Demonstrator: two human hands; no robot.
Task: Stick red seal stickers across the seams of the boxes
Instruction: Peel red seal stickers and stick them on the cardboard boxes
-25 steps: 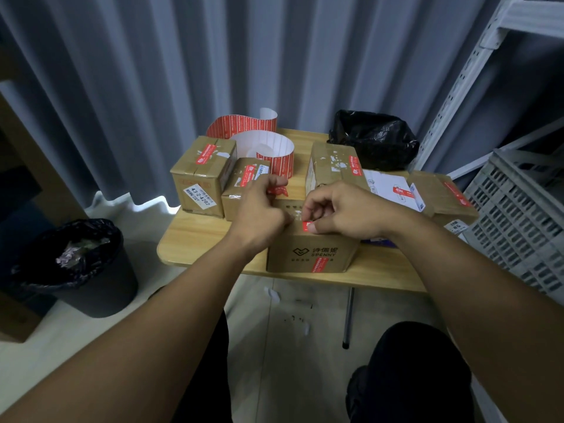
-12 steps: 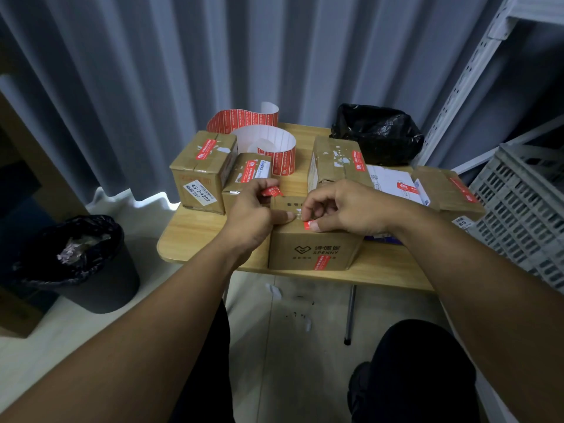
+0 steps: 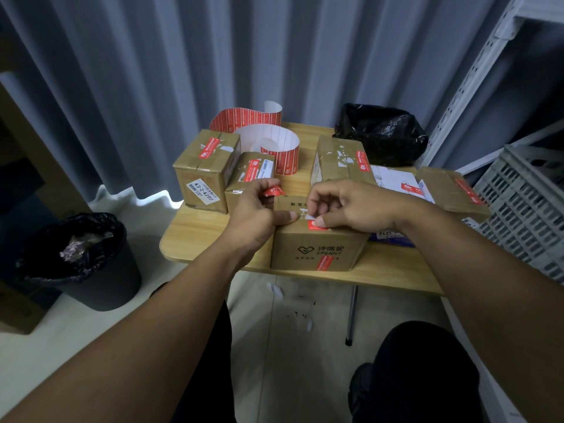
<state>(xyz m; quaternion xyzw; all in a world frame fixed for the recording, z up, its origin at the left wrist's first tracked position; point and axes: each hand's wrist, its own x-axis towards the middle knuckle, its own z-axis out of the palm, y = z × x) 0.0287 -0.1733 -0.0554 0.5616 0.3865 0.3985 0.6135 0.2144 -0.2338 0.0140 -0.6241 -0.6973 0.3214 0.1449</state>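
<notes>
A brown cardboard box [image 3: 317,248] printed SPENNY stands at the table's near edge. My left hand [image 3: 258,213] holds a curled red seal sticker [image 3: 272,190] in its fingers while its thumb presses on the box top. My right hand [image 3: 351,207] pinches the near end of a red sticker [image 3: 316,225] at the top front edge of the box, thumb on it. Another red sticker [image 3: 325,264] sits low on the box front. A curled strip of red stickers on white backing [image 3: 274,145] stands behind.
Sealed boxes stand at the back left [image 3: 206,169], [image 3: 251,175], the back middle [image 3: 341,161] and the right [image 3: 451,190] of the wooden table [image 3: 207,236]. A black bag [image 3: 378,135] lies behind, a bin [image 3: 79,257] left, a grey crate [image 3: 528,203] right.
My left hand has lifted the curled red sticker a little higher above the box. My right hand has opened its fingers slightly while its thumb stays on the sticker at the front edge.
</notes>
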